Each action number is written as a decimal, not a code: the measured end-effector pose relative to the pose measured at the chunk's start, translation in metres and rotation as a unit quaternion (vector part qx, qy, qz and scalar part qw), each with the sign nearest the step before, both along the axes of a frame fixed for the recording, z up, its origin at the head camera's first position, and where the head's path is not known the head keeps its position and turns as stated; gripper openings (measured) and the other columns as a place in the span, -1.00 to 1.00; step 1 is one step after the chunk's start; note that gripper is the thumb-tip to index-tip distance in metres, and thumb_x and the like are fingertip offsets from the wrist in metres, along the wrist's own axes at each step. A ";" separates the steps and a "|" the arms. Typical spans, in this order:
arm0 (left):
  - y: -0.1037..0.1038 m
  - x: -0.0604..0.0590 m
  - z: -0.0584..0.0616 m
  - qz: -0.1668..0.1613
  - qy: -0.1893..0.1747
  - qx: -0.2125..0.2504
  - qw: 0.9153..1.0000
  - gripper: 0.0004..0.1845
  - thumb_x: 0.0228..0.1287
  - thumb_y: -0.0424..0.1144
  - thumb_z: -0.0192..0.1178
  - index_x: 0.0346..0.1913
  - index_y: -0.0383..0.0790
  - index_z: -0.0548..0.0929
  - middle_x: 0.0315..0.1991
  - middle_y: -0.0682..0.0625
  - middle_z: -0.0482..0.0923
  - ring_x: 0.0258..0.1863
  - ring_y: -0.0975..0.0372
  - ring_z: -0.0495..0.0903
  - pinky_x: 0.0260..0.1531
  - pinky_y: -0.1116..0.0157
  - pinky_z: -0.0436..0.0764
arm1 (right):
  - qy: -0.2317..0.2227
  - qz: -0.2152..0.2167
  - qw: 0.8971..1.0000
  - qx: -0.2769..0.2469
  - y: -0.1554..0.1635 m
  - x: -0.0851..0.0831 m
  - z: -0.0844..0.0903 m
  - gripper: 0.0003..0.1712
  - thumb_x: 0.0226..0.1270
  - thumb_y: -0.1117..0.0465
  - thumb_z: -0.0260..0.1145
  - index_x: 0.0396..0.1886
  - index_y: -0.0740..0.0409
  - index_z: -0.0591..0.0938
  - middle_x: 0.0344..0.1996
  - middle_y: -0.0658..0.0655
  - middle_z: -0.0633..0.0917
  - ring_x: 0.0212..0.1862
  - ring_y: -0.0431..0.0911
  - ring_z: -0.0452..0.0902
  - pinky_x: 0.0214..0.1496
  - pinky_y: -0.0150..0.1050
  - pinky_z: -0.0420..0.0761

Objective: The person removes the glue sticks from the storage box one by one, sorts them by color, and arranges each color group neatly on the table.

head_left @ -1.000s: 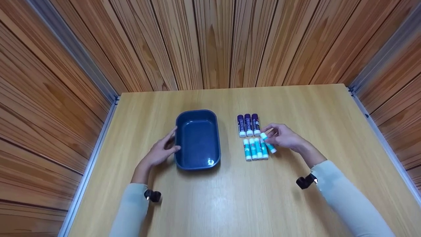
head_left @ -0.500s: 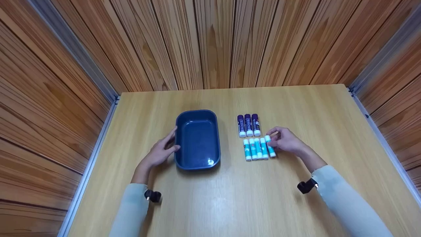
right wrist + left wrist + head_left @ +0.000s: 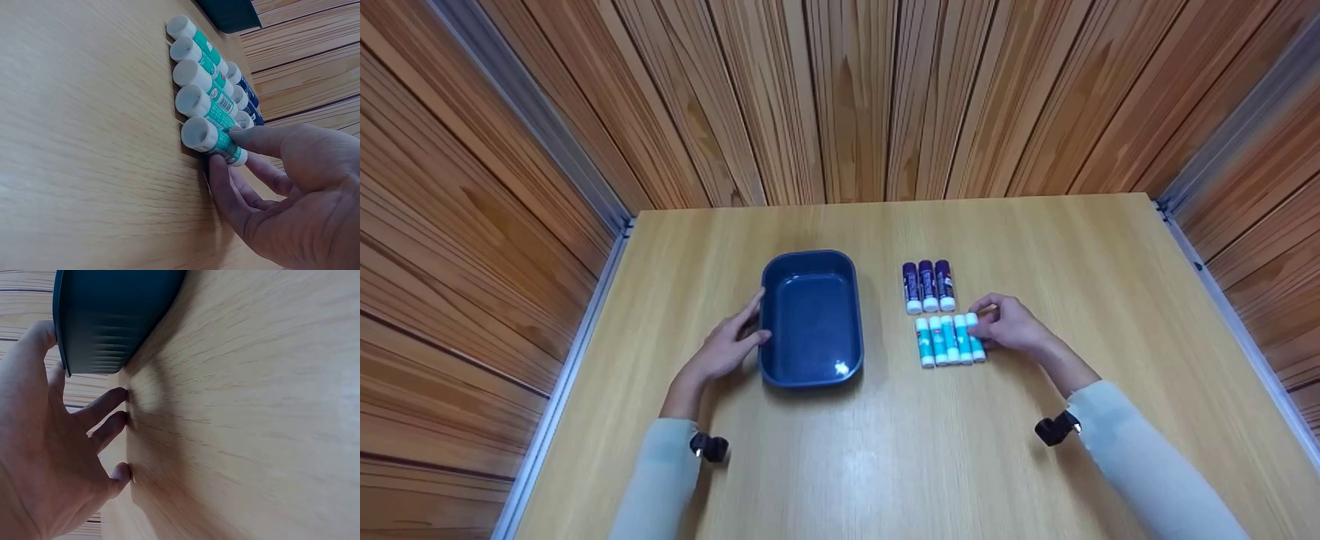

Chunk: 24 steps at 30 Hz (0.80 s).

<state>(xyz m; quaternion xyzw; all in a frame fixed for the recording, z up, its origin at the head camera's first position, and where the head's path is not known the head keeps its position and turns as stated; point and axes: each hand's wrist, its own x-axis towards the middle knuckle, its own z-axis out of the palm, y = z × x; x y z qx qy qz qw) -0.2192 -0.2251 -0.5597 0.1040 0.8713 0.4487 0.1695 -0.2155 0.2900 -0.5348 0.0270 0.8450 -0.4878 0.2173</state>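
Head view: right of centre, the right hand point(image 3: 1011, 328) pinches the end teal glue stick point(image 3: 975, 337) of a row on the table point(image 3: 885, 450); the left hand point(image 3: 724, 346) rests relaxed against the blue tray point(image 3: 810, 319), centre-left.

Left wrist view: straight fingers point(image 3: 101, 408) touch the tabletop.

Right wrist view: thumb and fingers point(image 3: 259, 140) grasp that stick, centre frame.

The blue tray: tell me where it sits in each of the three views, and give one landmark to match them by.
Head view: the blue tray lies left of centre on the wooden table, with the left hand at its left wall.
Left wrist view: its ribbed wall fills the top left corner, above the fingers.
Right wrist view: only a dark corner shows at the top edge, beyond the glue sticks.
Shared landmark: the light wooden tabletop.
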 end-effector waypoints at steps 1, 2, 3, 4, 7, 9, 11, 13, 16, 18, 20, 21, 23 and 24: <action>0.000 0.000 0.000 0.001 0.000 0.000 1.000 -0.17 0.81 0.00 0.13 0.89 0.24 -0.05 0.86 -0.17 0.14 0.84 -0.22 0.18 0.80 -0.36 0.14 | 0.000 0.001 1.000 -0.002 0.000 0.000 0.000 -0.49 0.62 0.34 0.41 0.41 0.44 0.50 -0.18 0.06 0.62 -0.21 -0.16 0.62 -0.21 -0.38 0.74; 0.000 0.000 0.000 0.003 0.000 0.001 1.000 -0.16 0.80 0.00 0.14 0.89 0.25 -0.05 0.85 -0.16 0.15 0.84 -0.21 0.19 0.80 -0.35 0.15 | 0.001 0.003 1.000 -0.004 0.000 0.000 -0.001 -0.48 0.62 0.34 0.41 0.42 0.45 0.50 -0.18 0.05 0.63 -0.21 -0.17 0.62 -0.21 -0.39 0.75; 0.000 0.000 -0.001 0.005 -0.001 0.001 1.000 -0.16 0.80 0.01 0.15 0.89 0.26 -0.05 0.86 -0.15 0.15 0.84 -0.20 0.19 0.80 -0.34 0.15 | 0.001 0.004 1.000 -0.005 0.000 0.000 -0.001 -0.48 0.63 0.33 0.41 0.43 0.45 0.50 -0.18 0.05 0.63 -0.21 -0.17 0.62 -0.21 -0.39 0.75; 0.000 0.000 -0.001 0.006 -0.001 0.000 1.000 -0.16 0.79 0.01 0.15 0.88 0.27 -0.05 0.86 -0.15 0.15 0.84 -0.20 0.19 0.80 -0.34 0.16 | 0.001 0.004 1.000 -0.006 0.000 0.000 -0.001 -0.48 0.63 0.33 0.40 0.43 0.45 0.50 -0.19 0.04 0.63 -0.22 -0.17 0.62 -0.21 -0.39 0.75; 0.000 0.000 -0.002 0.004 0.008 0.005 1.000 -0.15 0.78 -0.02 0.18 0.89 0.21 -0.02 0.84 -0.18 0.19 0.82 -0.21 0.23 0.81 -0.32 0.18 | -0.001 0.004 1.000 -0.012 -0.001 0.000 -0.001 -0.47 0.63 0.32 0.39 0.44 0.46 0.51 -0.21 0.03 0.62 -0.22 -0.18 0.62 -0.22 -0.38 0.75; 0.001 0.000 -0.002 0.004 0.013 0.008 1.000 -0.14 0.77 -0.04 0.20 0.89 0.18 -0.01 0.82 -0.20 0.22 0.81 -0.21 0.25 0.81 -0.31 0.19 | -0.003 0.004 1.000 -0.010 -0.001 0.000 -0.001 -0.47 0.63 0.31 0.39 0.45 0.44 0.52 -0.21 0.03 0.62 -0.21 -0.17 0.61 -0.22 -0.38 0.74; 0.000 0.000 -0.002 0.003 0.018 0.011 1.000 -0.14 0.77 -0.07 0.20 0.89 0.14 0.01 0.81 -0.22 0.24 0.80 -0.22 0.27 0.81 -0.31 0.19 | -0.006 0.003 1.000 -0.007 -0.002 -0.001 -0.001 -0.47 0.64 0.28 0.39 0.46 0.42 0.53 -0.20 0.04 0.62 -0.20 -0.15 0.60 -0.21 -0.38 0.73; 0.000 0.001 -0.002 0.005 0.014 0.010 1.000 -0.15 0.77 -0.06 0.20 0.89 0.17 0.00 0.82 -0.20 0.23 0.81 -0.21 0.25 0.81 -0.31 0.18 | -0.006 0.006 1.000 0.000 -0.003 0.000 0.000 -0.46 0.65 0.26 0.39 0.48 0.41 0.53 -0.18 0.06 0.63 -0.18 -0.13 0.60 -0.20 -0.37 0.73; 0.000 0.001 -0.002 0.004 0.006 0.008 1.000 -0.15 0.79 -0.04 0.17 0.89 0.20 -0.02 0.84 -0.18 0.18 0.83 -0.21 0.21 0.81 -0.33 0.16 | -0.007 0.010 1.000 0.005 -0.004 0.000 0.000 -0.45 0.67 0.24 0.39 0.49 0.39 0.53 -0.14 0.09 0.64 -0.16 -0.10 0.62 -0.17 -0.36 0.74; 0.000 0.001 -0.002 0.003 0.002 0.007 1.000 -0.16 0.80 -0.03 0.16 0.89 0.22 -0.03 0.85 -0.17 0.15 0.84 -0.20 0.19 0.81 -0.33 0.15 | -0.007 0.013 1.000 0.007 -0.005 0.000 0.000 -0.44 0.68 0.22 0.38 0.50 0.39 0.53 -0.12 0.10 0.65 -0.15 -0.10 0.63 -0.16 -0.35 0.75; -0.001 0.001 -0.002 0.002 0.002 0.007 1.000 -0.16 0.80 -0.03 0.15 0.89 0.23 -0.04 0.85 -0.17 0.14 0.84 -0.21 0.18 0.81 -0.33 0.15 | -0.009 0.013 1.000 0.006 -0.005 0.000 0.001 -0.44 0.68 0.21 0.38 0.50 0.38 0.53 -0.11 0.11 0.67 -0.15 -0.10 0.65 -0.13 -0.34 0.77; -0.001 0.001 -0.002 0.001 0.002 0.008 1.000 -0.16 0.80 -0.03 0.15 0.89 0.23 -0.04 0.85 -0.17 0.14 0.84 -0.21 0.18 0.81 -0.33 0.14 | -0.009 0.013 1.000 0.005 -0.005 -0.001 0.002 -0.44 0.69 0.20 0.37 0.50 0.38 0.53 -0.09 0.12 0.68 -0.14 -0.10 0.66 -0.12 -0.33 0.77; -0.001 0.001 -0.002 0.001 0.002 0.008 1.000 -0.16 0.80 -0.03 0.15 0.89 0.23 -0.04 0.85 -0.17 0.14 0.84 -0.21 0.18 0.81 -0.34 0.13 | -0.009 0.011 1.000 0.005 -0.005 -0.002 0.003 -0.45 0.70 0.19 0.36 0.50 0.37 0.53 -0.06 0.15 0.70 -0.12 -0.09 0.67 -0.09 -0.32 0.78; -0.001 0.001 -0.002 0.000 0.003 0.009 1.000 -0.17 0.80 -0.03 0.15 0.89 0.23 -0.04 0.85 -0.18 0.14 0.84 -0.21 0.18 0.81 -0.34 0.13 | -0.010 0.009 1.000 0.005 -0.005 -0.003 0.004 -0.45 0.70 0.19 0.36 0.51 0.36 0.53 -0.03 0.17 0.70 -0.11 -0.09 0.67 -0.07 -0.31 0.78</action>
